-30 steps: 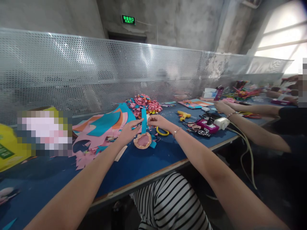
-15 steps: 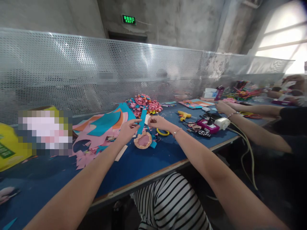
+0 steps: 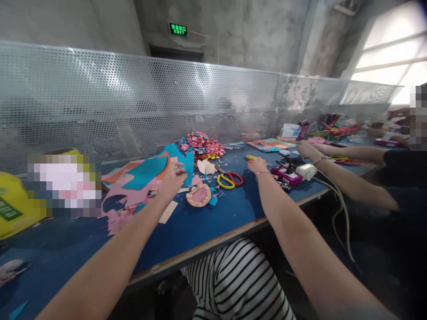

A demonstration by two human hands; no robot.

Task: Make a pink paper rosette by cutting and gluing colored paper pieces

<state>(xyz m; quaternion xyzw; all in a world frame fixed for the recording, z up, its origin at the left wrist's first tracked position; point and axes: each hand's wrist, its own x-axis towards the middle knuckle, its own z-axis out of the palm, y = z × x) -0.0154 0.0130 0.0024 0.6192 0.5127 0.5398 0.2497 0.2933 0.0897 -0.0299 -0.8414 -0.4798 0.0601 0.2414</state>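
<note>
My left hand (image 3: 174,178) pinches a blue strip (image 3: 189,169) that looks like foam or felt, beside the layered coloured sheets. On the right, my right hand (image 3: 258,166) is closed around a yellow glue gun (image 3: 250,157), most of which its fingers hide. Between my hands lies a small round piece with a pink middle (image 3: 200,195) and a folded tan rim. Scissors with one yellow and one red handle (image 3: 236,178) rest to the right of it. A cream scrap (image 3: 206,166) lies just behind.
Blue, orange and pink sheets (image 3: 147,171) cover the left, with pink scraps (image 3: 120,220) in front. A heap of small coloured pieces (image 3: 200,146) stands by the perforated metal screen (image 3: 187,102). Near the purple-and-white power strip (image 3: 293,174), a co-worker's hand (image 3: 308,151) reaches over the table.
My right hand has moved right and closed on the glue gun, uncovering the scissors' red handle. My left hand has shifted slightly left with the blue strip.
</note>
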